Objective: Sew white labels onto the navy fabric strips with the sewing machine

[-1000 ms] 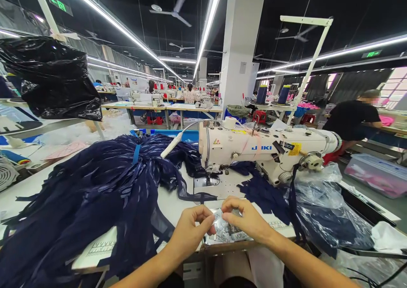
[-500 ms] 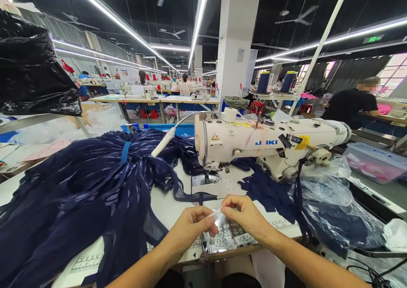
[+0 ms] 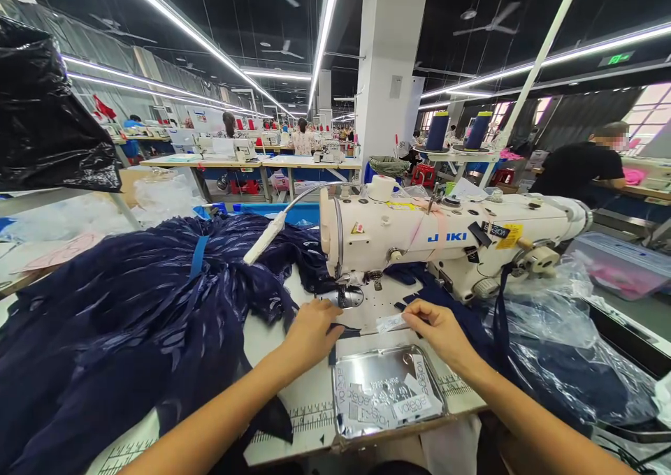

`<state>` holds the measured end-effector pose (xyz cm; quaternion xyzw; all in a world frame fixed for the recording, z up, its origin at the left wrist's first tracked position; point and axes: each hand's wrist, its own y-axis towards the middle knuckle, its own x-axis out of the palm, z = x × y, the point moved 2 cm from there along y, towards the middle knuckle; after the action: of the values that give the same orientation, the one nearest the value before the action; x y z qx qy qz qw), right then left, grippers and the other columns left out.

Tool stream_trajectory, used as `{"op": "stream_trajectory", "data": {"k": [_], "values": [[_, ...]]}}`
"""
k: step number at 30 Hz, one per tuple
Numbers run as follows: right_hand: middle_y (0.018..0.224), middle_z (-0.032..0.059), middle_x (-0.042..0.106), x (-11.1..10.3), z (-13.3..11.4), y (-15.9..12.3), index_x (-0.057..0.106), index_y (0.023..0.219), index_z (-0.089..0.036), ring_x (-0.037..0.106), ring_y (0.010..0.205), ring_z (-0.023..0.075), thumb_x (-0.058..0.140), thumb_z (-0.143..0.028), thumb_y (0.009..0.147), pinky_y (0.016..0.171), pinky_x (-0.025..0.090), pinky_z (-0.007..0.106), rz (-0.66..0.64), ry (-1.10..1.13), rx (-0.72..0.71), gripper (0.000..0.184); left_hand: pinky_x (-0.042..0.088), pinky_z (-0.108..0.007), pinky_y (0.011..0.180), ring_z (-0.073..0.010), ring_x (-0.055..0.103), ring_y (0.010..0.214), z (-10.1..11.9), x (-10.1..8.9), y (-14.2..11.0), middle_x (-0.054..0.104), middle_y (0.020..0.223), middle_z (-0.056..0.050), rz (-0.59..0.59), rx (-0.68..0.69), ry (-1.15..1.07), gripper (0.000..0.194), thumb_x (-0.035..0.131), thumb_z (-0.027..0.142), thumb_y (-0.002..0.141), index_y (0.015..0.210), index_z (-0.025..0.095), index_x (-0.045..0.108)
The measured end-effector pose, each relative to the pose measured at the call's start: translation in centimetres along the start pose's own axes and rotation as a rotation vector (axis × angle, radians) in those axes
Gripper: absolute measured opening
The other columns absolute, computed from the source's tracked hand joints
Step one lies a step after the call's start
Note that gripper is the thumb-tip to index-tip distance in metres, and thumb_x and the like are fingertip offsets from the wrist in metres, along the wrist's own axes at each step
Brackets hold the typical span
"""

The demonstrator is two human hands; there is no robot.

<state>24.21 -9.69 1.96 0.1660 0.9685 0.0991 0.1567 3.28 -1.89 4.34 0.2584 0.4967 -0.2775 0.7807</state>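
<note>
Between the thumb and fingers of my right hand [image 3: 437, 328] is a small white printed label [image 3: 391, 323], held just over the machine bed. My left hand [image 3: 313, 330] is closed on a navy fabric strip [image 3: 350, 332] in front of the needle plate [image 3: 343, 297]; its fingertips are partly hidden. Below both hands, at the table's front edge, lies a shiny metal tray [image 3: 367, 363] with several printed labels [image 3: 412, 405] in it. The white sewing machine [image 3: 388, 230] stands just beyond my hands.
A large bundle of navy fabric [image 3: 120, 307], tied with a blue band [image 3: 198, 257], covers the left side. At right lie navy pieces in clear plastic [image 3: 556, 349]. A bendy lamp [image 3: 265, 237] reaches over the bundle. A co-worker [image 3: 576, 161] sits at far right.
My hands have parted above the tray. The right one carried a label forward and right; the left went forward onto the navy strip. More of the tray shows now.
</note>
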Motion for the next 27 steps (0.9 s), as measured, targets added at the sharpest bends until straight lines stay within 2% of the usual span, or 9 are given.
{"op": "stream_trajectory", "data": {"k": [3, 6, 10, 13, 15, 19, 21, 23, 27], "values": [[0.057, -0.0017, 0.051, -0.9, 0.8, 0.3, 0.056, 0.057, -0.018, 0.046, 0.057, 0.0131, 0.057, -0.038, 0.066, 0.059, 0.036, 0.027, 0.026, -0.023, 0.016, 0.022, 0.034, -0.038, 0.078, -0.0259, 0.052, 0.088, 0.1, 1.4, 1.1, 0.061, 0.084, -0.008, -0.066, -0.01, 0.111, 0.015, 0.052, 0.015, 0.074, 0.083, 0.016, 0.064], [0.055, -0.0023, 0.049, -1.1, 1.2, 0.1, 0.056, 0.057, -0.018, 0.044, 0.056, 0.0129, 0.057, -0.038, 0.067, 0.058, 0.036, 0.027, 0.027, -0.043, 0.028, 0.023, 0.031, -0.037, 0.077, -0.0233, 0.051, 0.081, 0.1, 2.2, 1.1, 0.059, 0.074, -0.005, 0.027, -0.037, -0.003, 0.012, 0.051, 0.013, 0.071, 0.066, 0.017, 0.062], [0.054, -0.0025, 0.048, -0.5, 0.9, 0.2, 0.055, 0.056, -0.018, 0.044, 0.056, 0.0133, 0.059, -0.041, 0.065, 0.058, 0.035, 0.028, 0.01, -0.012, 0.043, 0.025, 0.033, -0.029, 0.063, -0.0163, 0.047, 0.061, -1.0, 2.4, 0.6, 0.051, 0.06, 0.0, 0.203, -0.149, -0.516, 0.016, 0.054, 0.028, 0.069, 0.059, 0.017, 0.056], [0.056, -0.0019, 0.051, 0.9, -0.1, 0.6, 0.057, 0.057, -0.018, 0.046, 0.057, 0.0139, 0.063, -0.043, 0.062, 0.061, 0.037, 0.029, -0.068, 0.093, 0.077, 0.027, 0.026, -0.022, 0.048, -0.0099, 0.035, 0.045, -1.7, 2.4, 0.0, 0.038, 0.048, 0.005, 0.143, -0.296, -0.975, 0.033, 0.059, 0.047, 0.063, 0.056, 0.016, 0.05], [0.065, 0.0006, 0.057, 2.1, -1.2, 0.7, 0.059, 0.059, -0.017, 0.051, 0.066, 0.0158, 0.066, -0.042, 0.061, 0.068, 0.038, 0.03, -0.147, 0.196, 0.08, 0.026, 0.025, -0.021, 0.046, -0.0079, 0.034, 0.045, -1.8, 2.0, -0.4, 0.04, 0.048, 0.005, 0.12, -0.345, -1.114, 0.039, 0.065, 0.051, 0.057, 0.058, 0.014, 0.052], [0.1, 0.0067, 0.061, 5.1, -3.6, 0.6, 0.062, 0.061, -0.018, 0.053, 0.096, 0.0215, 0.069, -0.036, 0.062, 0.086, 0.035, 0.035, -0.318, 0.339, 0.065, 0.02, 0.031, -0.02, 0.049, -0.0098, 0.043, 0.052, -1.6, 1.3, -1.1, 0.051, 0.056, 0.001, 0.16, -0.334, -1.167, 0.042, 0.073, 0.05, 0.049, 0.06, 0.012, 0.058], [0.105, 0.007, 0.06, 6.4, -4.4, 0.6, 0.063, 0.062, -0.018, 0.052, 0.1, 0.022, 0.067, -0.032, 0.063, 0.09, 0.033, 0.036, -0.361, 0.324, 0.052, 0.014, 0.032, -0.021, 0.05, -0.0106, 0.043, 0.053, -1.4, 1.0, -1.3, 0.052, 0.054, 0.001, 0.181, -0.297, -1.162, 0.042, 0.074, 0.05, 0.048, 0.058, 0.013, 0.058], [0.098, 0.006, 0.062, 7.3, -5.0, 0.8, 0.062, 0.06, -0.018, 0.054, 0.096, 0.021, 0.064, -0.028, 0.064, 0.088, 0.034, 0.034, -0.339, 0.247, -0.003, 0.011, 0.032, -0.021, 0.05, -0.0102, 0.042, 0.052, -1.3, 0.7, -1.6, 0.05, 0.052, 0.002, 0.212, -0.248, -1.133, 0.04, 0.073, 0.05, 0.049, 0.055, 0.013, 0.058], [0.065, -0.0004, 0.058, 8.2, -5.7, 1.3, 0.058, 0.059, -0.018, 0.054, 0.069, 0.0155, 0.057, -0.025, 0.066, 0.071, 0.04, 0.029, -0.273, 0.09, -0.063, 0.01, 0.031, -0.02, 0.049, -0.0092, 0.039, 0.051, -0.8, -0.2, -2.2, 0.048, 0.053, 0.002, 0.192, -0.214, -1.101, 0.037, 0.072, 0.049, 0.052, 0.056, 0.013, 0.06]]}}
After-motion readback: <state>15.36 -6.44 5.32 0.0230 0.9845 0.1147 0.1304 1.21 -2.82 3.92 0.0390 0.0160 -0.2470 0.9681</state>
